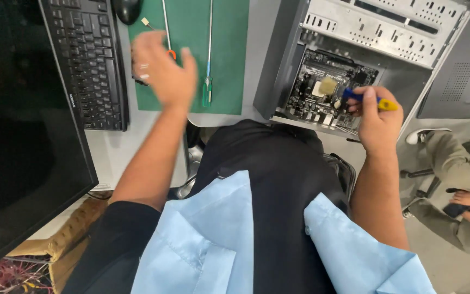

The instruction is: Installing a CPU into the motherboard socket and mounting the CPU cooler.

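Observation:
My right hand [375, 121] grips a small brush [349, 93] with a blue and yellow handle; its pale bristles rest on the motherboard [322, 90] inside an opened computer case [354, 49]. My left hand [161, 68] hovers over a green mat [224, 60], fingers loosely curled, nothing clearly held. Beside it on the mat lie a long screwdriver with a green handle [208, 76] and a thinner tool with an orange grip [168, 38]. Small metal parts lie under the left fingers.
A black keyboard [88, 60] and a mouse [127, 9] sit left of the mat; a dark monitor [23, 136] fills the left side. A detached grey side panel [463, 76] stands at right. Another person sits at lower right [463, 179].

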